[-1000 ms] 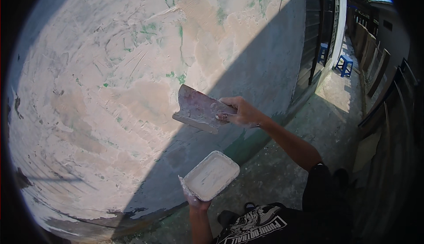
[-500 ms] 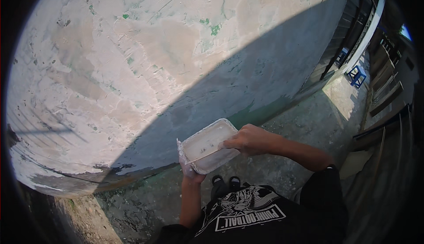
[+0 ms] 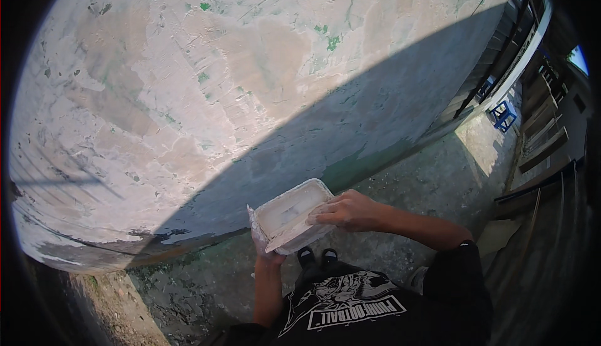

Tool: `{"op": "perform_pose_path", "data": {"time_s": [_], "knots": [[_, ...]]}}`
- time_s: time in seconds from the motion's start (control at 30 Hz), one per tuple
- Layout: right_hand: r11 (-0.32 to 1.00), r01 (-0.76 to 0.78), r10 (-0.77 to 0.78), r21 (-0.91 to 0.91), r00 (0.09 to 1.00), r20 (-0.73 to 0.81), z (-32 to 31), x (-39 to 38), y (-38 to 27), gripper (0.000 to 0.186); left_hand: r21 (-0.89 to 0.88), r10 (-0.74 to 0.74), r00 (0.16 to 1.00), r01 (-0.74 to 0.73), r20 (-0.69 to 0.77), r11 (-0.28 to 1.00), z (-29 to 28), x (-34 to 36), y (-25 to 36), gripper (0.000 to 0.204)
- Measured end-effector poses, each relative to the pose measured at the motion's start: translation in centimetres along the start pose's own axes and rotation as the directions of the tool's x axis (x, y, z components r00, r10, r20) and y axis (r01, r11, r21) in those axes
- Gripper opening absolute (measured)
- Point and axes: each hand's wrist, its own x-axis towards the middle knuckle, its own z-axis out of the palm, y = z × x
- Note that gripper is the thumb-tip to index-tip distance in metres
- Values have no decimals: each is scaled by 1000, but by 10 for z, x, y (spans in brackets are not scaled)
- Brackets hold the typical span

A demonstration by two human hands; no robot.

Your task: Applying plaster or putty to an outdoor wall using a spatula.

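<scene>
A shallow white rectangular tub (image 3: 321,188), its walls smeared with pale putty, is held in front of my body. My left hand (image 3: 268,250) grips it from below at its near left corner; whitish smears cover the fingers. A putty-coated flat edge sticks up at that end. My right hand (image 3: 348,211) is closed at the tub's right side, on what looks like a broad flat scraper (image 3: 293,231) lying across the near rim. Its handle is hidden in the fist. White putty (image 3: 289,210) lies in the tub.
A large wall (image 3: 250,64) with patchy pale coating and green spots rises in front, partly sunlit. Rough concrete floor (image 3: 400,189) runs along it. A blue stool (image 3: 503,116) stands far right, and planks (image 3: 543,150) line the right side. My feet (image 3: 317,257) are below the tub.
The tub has shifted slightly down and left in view. My right hand has turned the scraper, so more of its flat face shows. The view has tilted slightly.
</scene>
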Motion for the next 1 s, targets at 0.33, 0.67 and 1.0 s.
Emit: {"op": "perform_pose_path", "data": {"time_s": [0.33,0.67,1.0], "knots": [[999,-16,12,-33,993,-119,14,-2,-6,45,-42,-39,996,42,86,998,3,5,6,77],[940,-169,277,298,886,-372,-11,-3,-10,38,-16,-33,997,34,72,999,23,9,14,75],[199,560,774,804,413,-479,-64,24,30,28,-40,-41,990,47,136,998,28,9,18,85]]}}
